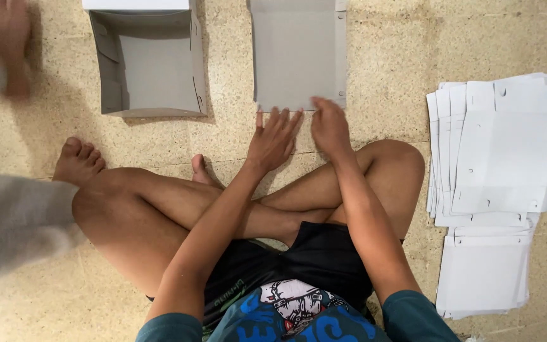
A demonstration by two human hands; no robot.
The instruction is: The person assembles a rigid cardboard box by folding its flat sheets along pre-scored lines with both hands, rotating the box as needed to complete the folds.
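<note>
Status, left to right. One other person's hand (6, 44), blurred, is at the far left. One folded box (150, 60) stands finished on the floor (387, 57), open side up. One flat cardboard sheet (299, 54) lies just right of it, not yet folded. The left hand (273, 139) and right hand (329, 125) press its near edge, fingers spread flat, gripping nothing. Two stacks of flat blanks (501, 145) wait at the right; sheets per stack cannot be counted.
</note>
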